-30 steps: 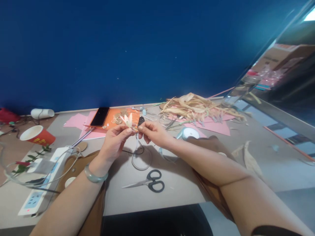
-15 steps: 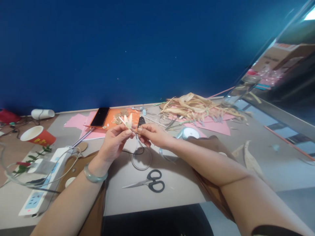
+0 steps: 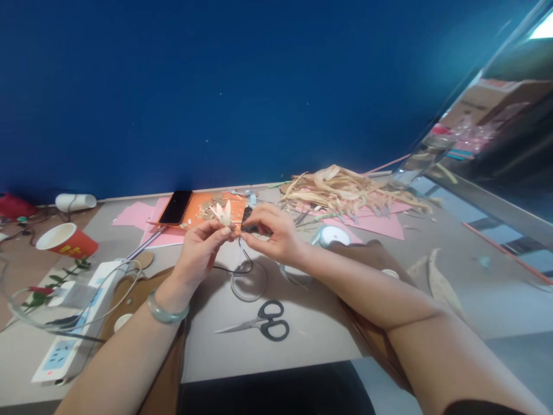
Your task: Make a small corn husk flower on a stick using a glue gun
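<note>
My left hand (image 3: 205, 242) is closed in a pinch on a small cream flower (image 3: 224, 214) with pointed petals, which looks like dried husk. Close to its right, my right hand (image 3: 272, 233) has thumb and fingers apart around a black object (image 3: 247, 215), mostly hidden behind the fingers. Whether they touch it I cannot tell. A black cord (image 3: 235, 271) loops on the table below the hands. Nearer to me lie scissors (image 3: 263, 323) with black handles, their blades pointing left. A spool of pale ribbon (image 3: 332, 235) lies beyond my right wrist.
Dried husk strips (image 3: 341, 187) are heaped on pink paper (image 3: 389, 225) at the back right. A phone (image 3: 175, 206) lies by an orange sheet (image 3: 196, 202). To the left are a power strip (image 3: 93, 311), a red paper cup (image 3: 71, 239) and trailing cables. A blue panel (image 3: 259, 92) rises behind.
My right hand has let go near the flower, lifted its fingers and spread them around the black object. My left hand stays in place with the flower.
</note>
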`<state>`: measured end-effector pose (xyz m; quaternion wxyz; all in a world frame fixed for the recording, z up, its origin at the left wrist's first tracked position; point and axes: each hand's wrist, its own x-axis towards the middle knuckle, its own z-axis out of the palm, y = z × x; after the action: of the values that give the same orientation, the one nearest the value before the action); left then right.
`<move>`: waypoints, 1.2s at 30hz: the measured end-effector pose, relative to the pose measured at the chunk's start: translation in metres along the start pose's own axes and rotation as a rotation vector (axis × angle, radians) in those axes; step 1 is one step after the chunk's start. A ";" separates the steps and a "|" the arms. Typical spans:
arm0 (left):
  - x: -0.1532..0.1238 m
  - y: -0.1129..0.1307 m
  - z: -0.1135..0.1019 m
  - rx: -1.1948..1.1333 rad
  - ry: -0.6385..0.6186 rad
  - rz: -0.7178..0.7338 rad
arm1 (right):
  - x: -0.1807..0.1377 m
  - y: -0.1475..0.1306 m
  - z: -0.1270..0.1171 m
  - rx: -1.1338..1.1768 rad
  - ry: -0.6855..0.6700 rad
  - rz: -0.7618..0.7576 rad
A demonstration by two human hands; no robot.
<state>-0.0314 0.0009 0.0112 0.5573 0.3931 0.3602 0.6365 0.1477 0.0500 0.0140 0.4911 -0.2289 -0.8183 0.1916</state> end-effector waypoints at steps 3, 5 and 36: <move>-0.001 -0.001 0.001 0.017 0.002 -0.001 | -0.002 0.003 -0.001 -0.112 -0.058 -0.107; -0.002 -0.001 0.002 0.026 0.007 -0.005 | -0.004 0.005 -0.001 -0.123 -0.110 -0.123; -0.013 -0.008 0.015 0.266 0.084 0.138 | 0.012 -0.014 -0.006 0.689 -0.032 0.687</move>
<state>-0.0136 -0.0113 0.0094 0.4398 0.4601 0.4367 0.6358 0.1457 0.0459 0.0327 0.4339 -0.3071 -0.5919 0.6059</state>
